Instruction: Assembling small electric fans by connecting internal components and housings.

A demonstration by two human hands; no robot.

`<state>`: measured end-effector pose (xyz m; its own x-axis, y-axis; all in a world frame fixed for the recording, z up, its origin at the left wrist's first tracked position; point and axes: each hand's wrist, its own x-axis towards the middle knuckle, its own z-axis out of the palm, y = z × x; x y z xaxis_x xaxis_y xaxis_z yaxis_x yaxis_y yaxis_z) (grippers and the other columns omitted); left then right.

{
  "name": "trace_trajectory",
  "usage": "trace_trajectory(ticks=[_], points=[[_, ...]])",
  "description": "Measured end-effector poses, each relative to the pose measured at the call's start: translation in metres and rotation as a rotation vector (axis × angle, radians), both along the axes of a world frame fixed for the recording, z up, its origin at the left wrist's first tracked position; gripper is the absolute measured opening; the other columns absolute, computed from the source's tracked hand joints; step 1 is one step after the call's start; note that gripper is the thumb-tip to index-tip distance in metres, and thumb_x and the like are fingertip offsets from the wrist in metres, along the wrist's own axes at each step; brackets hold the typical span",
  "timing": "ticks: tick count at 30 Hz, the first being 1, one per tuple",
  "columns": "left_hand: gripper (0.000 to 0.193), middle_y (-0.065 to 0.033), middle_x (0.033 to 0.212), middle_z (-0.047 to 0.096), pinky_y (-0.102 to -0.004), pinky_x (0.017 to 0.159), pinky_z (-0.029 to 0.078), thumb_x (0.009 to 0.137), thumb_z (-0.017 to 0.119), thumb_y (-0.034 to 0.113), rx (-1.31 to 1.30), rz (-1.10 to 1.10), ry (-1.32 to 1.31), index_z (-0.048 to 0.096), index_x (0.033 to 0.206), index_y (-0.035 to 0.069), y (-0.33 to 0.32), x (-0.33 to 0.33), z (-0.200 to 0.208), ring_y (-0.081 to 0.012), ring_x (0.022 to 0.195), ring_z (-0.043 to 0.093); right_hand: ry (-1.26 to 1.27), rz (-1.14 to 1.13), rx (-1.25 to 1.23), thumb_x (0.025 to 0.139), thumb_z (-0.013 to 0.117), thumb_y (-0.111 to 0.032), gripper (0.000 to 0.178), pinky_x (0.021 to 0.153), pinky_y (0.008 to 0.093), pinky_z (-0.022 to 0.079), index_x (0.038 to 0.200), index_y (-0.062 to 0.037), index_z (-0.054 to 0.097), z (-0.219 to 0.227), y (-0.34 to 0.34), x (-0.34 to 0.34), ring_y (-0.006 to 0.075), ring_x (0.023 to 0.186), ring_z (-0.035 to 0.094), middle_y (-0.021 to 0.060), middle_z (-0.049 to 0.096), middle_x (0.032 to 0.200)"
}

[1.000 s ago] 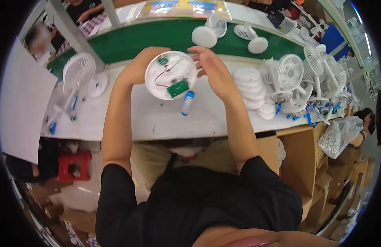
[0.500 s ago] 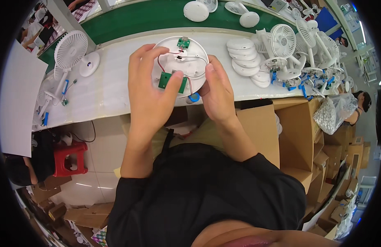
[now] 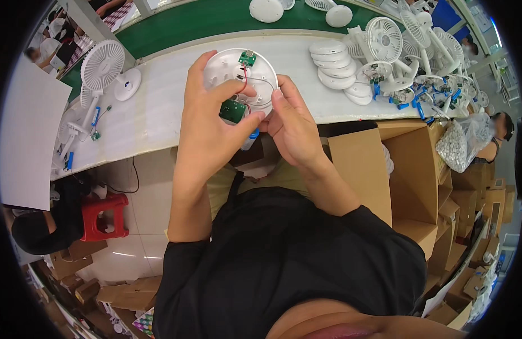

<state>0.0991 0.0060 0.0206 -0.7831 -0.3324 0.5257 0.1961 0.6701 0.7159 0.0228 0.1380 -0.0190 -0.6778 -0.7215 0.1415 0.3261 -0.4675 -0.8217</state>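
A round white fan base (image 3: 222, 66) is held up in front of me, its hollow inner side showing. A small green circuit board (image 3: 247, 58) sits at its far edge, and a larger green circuit board (image 3: 231, 112) lies at its near side, with red and dark wires between. My left hand (image 3: 207, 124) grips the base's left side, index finger bent in over the wires and thumb by the larger board. My right hand (image 3: 295, 121) holds the right rim, its thumb on the edge. A blue cylindrical battery (image 3: 254, 134) hangs below the base, partly hidden.
Stacked white discs (image 3: 334, 68) stand right on the white bench (image 3: 153, 96), beside several fans (image 3: 384, 42) with loose blue batteries. Another fan (image 3: 103, 65) stands left. Open cardboard boxes (image 3: 407, 169) are at my right; a red stool (image 3: 105, 214) is at lower left.
My left index finger has moved from the rim into the base, over the wires. The left thumb has shifted off the larger board's face toward its near edge. The base sits slightly further left.
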Motion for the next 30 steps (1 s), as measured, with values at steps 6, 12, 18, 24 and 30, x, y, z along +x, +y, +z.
trace_trajectory(ticks=[6, 12, 18, 24, 30], points=[[0.024, -0.0180, 0.142, 0.041, -0.0394, 0.102, 0.038, 0.065, 0.075, 0.008, -0.077, 0.048, -0.022, 0.065, 0.086, 0.002, 0.004, 0.002, -0.008, -0.0367, 0.124, 0.045, -0.014, 0.022, -0.004, 0.106, 0.036, -0.021, 0.032, 0.076, 0.0277, 0.051, 0.133, -0.0060, 0.038, -0.002, 0.001, 0.007, 0.0144, 0.093, 0.059, 0.0122, 0.058, 0.116], [0.023, -0.0171, 0.144, 0.040, -0.0394, 0.103, 0.037, 0.064, 0.076, 0.008, -0.095, 0.032, 0.066, 0.065, 0.084, 0.004, 0.004, -0.002, -0.011, -0.0367, 0.126, 0.043, -0.061, -0.017, -0.027, 0.105, 0.036, -0.021, 0.032, 0.077, 0.0276, 0.051, 0.134, -0.0060, 0.036, -0.001, -0.001, 0.009, 0.0146, 0.094, 0.059, 0.0127, 0.057, 0.118], [0.017, -0.0165, 0.146, 0.038, -0.0386, 0.103, 0.037, 0.067, 0.073, 0.007, -0.146, -0.027, 0.016, 0.064, 0.081, 0.004, 0.000, 0.001, -0.008, -0.0359, 0.128, 0.041, -0.073, 0.030, -0.060, 0.105, 0.036, -0.018, 0.032, 0.079, 0.0296, 0.052, 0.135, -0.0055, 0.035, 0.001, 0.002, 0.005, 0.0163, 0.096, 0.060, 0.0139, 0.056, 0.118], [0.011, -0.0172, 0.141, 0.041, -0.0351, 0.093, 0.040, 0.072, 0.067, 0.007, -0.193, -0.171, -0.023, 0.061, 0.081, 0.004, -0.024, 0.002, -0.007, -0.0344, 0.118, 0.045, -0.109, 0.063, -0.082, 0.105, 0.037, -0.015, 0.032, 0.084, 0.0301, 0.052, 0.135, -0.0045, 0.037, -0.001, 0.003, 0.007, 0.0171, 0.094, 0.058, 0.0124, 0.055, 0.115], [0.008, -0.0177, 0.131, 0.049, -0.0323, 0.081, 0.043, 0.075, 0.059, 0.004, 0.182, 0.013, 0.149, 0.055, 0.082, 0.002, -0.025, -0.008, -0.022, -0.0307, 0.104, 0.050, 0.009, 0.024, 0.027, 0.101, 0.043, -0.011, 0.034, 0.085, 0.0317, 0.052, 0.133, -0.0039, 0.040, -0.002, 0.005, 0.003, 0.0197, 0.095, 0.058, 0.0139, 0.054, 0.120]])
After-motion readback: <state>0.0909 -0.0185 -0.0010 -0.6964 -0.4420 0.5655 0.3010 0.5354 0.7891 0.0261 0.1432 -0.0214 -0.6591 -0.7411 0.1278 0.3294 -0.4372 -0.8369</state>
